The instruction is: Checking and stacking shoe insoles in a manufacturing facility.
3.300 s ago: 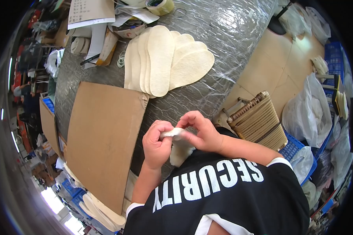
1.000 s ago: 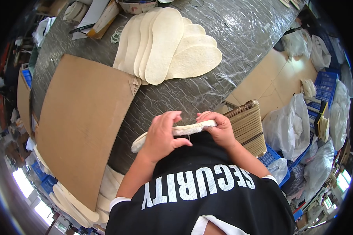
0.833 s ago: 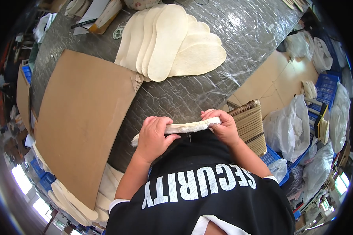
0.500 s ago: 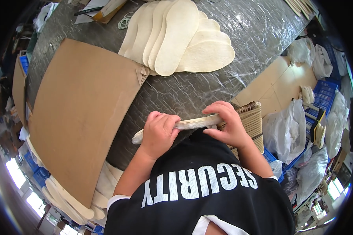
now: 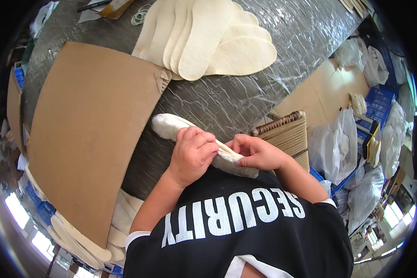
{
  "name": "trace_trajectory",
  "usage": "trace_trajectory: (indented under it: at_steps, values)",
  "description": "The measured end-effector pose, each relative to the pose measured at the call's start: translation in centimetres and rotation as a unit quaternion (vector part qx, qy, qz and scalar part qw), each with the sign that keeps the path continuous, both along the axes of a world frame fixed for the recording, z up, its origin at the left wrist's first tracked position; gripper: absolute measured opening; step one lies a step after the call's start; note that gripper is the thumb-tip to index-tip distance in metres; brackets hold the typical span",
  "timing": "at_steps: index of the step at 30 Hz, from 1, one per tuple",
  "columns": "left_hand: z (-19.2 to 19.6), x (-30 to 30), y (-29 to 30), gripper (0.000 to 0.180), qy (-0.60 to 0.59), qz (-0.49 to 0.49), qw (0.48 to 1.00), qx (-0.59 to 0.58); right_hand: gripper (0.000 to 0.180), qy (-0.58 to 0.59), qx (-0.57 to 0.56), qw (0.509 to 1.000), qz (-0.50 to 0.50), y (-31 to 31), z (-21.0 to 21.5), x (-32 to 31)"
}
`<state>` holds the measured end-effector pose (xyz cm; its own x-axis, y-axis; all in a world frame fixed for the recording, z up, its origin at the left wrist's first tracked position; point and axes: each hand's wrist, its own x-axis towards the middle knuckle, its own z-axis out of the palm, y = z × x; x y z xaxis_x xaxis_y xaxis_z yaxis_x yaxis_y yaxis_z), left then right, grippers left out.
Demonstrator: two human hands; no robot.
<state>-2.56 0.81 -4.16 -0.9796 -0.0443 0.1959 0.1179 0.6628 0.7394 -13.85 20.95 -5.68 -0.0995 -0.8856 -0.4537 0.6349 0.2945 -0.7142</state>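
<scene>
I hold a cream, fuzzy shoe insole [image 5: 169,126] edge-on in front of my chest, over the near edge of the grey table [image 5: 227,99]. My left hand [image 5: 193,154] is closed around its middle. My right hand [image 5: 258,153] pinches its near end between thumb and fingers. The far, rounded end of the insole sticks out to the left of my left hand, beside the cardboard sheet [image 5: 85,134].
A fanned pile of flat cream insoles [image 5: 208,41] lies at the far side of the table, which is wrapped in clear film. More insoles [image 5: 85,243] stack below the cardboard. A bundle of tan boards [image 5: 287,134] stands at my right, with plastic bags [image 5: 338,143] and blue crates [image 5: 380,99] on the floor.
The insole has swung from lying across my chest to pointing up-left, its far end now over the table edge. My right hand moved down to its near end.
</scene>
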Motion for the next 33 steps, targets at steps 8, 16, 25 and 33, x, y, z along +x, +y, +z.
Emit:
trace_trajectory:
  at_steps: [8,16,25,33]
  values:
    - [0.7,0.5,0.0,0.020,-0.055,-0.060,0.996,0.043,0.026,-0.273,0.076,0.959,0.015,-0.9,-1.9,2.1]
    - [1.3,0.2,-0.2,0.017,-0.125,-0.136,0.981,0.065,0.029,-0.296,0.105,0.949,-0.005,-1.0,-2.3,3.3]
    - [1.4,0.2,0.1,0.014,-0.152,-0.109,0.982,0.005,0.053,-0.133,0.005,0.991,0.004,-0.1,-2.6,4.3]
    - [1.5,0.3,0.5,0.014,-0.149,-0.093,0.984,-0.007,0.041,0.025,0.015,0.995,0.101,-0.8,0.2,2.8]
